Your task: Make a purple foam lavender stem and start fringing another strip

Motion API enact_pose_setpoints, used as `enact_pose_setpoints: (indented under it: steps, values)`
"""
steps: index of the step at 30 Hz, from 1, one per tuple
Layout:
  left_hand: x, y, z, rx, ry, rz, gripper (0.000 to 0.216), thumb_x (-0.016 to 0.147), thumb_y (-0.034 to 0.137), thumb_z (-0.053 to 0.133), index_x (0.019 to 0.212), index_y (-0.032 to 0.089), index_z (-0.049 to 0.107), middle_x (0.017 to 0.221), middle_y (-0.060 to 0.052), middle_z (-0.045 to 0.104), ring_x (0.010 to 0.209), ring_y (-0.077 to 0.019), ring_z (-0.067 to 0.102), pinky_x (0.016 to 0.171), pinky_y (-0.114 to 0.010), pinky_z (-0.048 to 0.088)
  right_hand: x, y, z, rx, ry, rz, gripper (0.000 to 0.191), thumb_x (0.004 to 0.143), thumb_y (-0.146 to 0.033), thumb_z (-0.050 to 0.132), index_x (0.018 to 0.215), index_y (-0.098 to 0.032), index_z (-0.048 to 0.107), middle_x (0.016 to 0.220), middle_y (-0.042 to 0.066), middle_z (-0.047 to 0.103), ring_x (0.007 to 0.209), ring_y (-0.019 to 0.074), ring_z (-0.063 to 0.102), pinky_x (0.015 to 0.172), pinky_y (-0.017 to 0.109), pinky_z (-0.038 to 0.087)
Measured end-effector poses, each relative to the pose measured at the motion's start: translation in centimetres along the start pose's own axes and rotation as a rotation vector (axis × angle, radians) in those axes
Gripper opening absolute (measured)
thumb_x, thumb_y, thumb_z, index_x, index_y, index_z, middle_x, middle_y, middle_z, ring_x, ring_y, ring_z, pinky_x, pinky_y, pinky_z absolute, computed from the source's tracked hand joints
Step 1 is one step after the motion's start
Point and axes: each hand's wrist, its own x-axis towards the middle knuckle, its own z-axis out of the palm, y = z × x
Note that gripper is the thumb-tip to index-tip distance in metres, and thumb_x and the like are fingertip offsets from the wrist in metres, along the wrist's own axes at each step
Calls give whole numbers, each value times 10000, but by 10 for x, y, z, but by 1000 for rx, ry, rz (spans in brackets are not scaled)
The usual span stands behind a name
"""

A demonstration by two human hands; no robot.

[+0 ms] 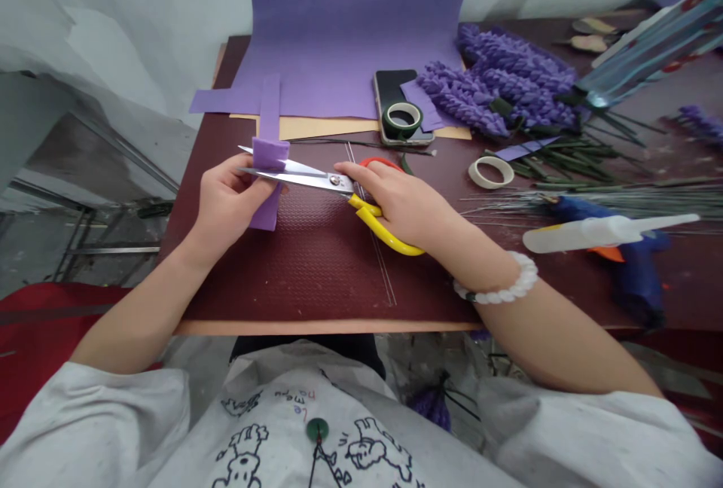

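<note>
My left hand [229,198] pinches a folded strip of purple paper [265,213] near the table's left side. Between the parted blades of the scissors [316,178] lies the upper part of this strip. My right hand [401,198] is wrapped round the scissors' yellow and red handles, with the blades pointing left. Just behind the folded piece, another purple strip [269,108] lies lengthwise over a crosswise one [212,101]. Part of the left fingers is hidden behind the paper.
A large purple sheet [350,36] rises at the back. A phone [389,85] carries a roll of green tape [402,120]. Rightward are purple flower stems [508,81], a white tape roll [490,172], thin wires [638,204], a white-nozzled bottle [599,233] and a blue glue gun [638,277].
</note>
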Motion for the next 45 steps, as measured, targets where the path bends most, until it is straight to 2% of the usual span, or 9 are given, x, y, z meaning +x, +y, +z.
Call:
enact_pose_setpoints:
  steps: [8,14,27,35,38,42,45]
  values:
    - [-1,2,0,64,-2,-7,111,672,200,694,775,166,670,590,28,624,580,-112,622,589,-235,520,-1,0,-1,-1,6,-8,482,925,-388,353,1330,-142,445,1009,129,606,833,227,566,702,318,438]
    - [0,2,-2,111,-5,-23,76,635,156,658,711,162,655,604,24,631,553,-105,599,541,-227,501,0,0,-2,-18,-12,-8,476,909,-375,373,1307,-132,465,976,124,611,804,222,559,677,307,424]
    - [-2,0,1,73,-23,-42,126,638,183,667,763,176,651,610,24,628,575,-114,599,566,-240,503,0,0,-3,-39,-28,-11,471,903,-369,369,1305,-143,462,971,121,621,794,223,560,646,301,397]
    - [-3,6,2,64,-21,-62,76,649,211,677,674,165,621,586,16,626,539,-113,586,541,-244,506,-1,0,-2,-134,-37,31,427,890,-336,368,1240,-136,510,899,117,652,748,236,562,595,304,340]
    - [-2,8,2,58,-10,-62,85,657,225,689,684,162,640,573,18,626,524,-110,586,526,-235,505,-1,-2,-3,-107,-51,26,445,900,-329,353,1278,-134,483,920,119,638,770,238,552,643,315,367]
    - [0,5,-1,39,8,-40,116,642,219,720,732,165,670,586,20,638,522,-105,593,520,-223,502,0,-3,-2,-14,-28,-12,522,922,-357,326,1387,-122,363,1045,153,586,929,269,530,820,394,410]
    - [0,2,-3,49,10,-42,105,633,211,725,715,167,675,590,16,646,529,-111,603,524,-228,507,1,-2,-1,41,-38,-21,534,924,-365,334,1397,-119,345,1060,155,575,929,264,528,828,399,424]
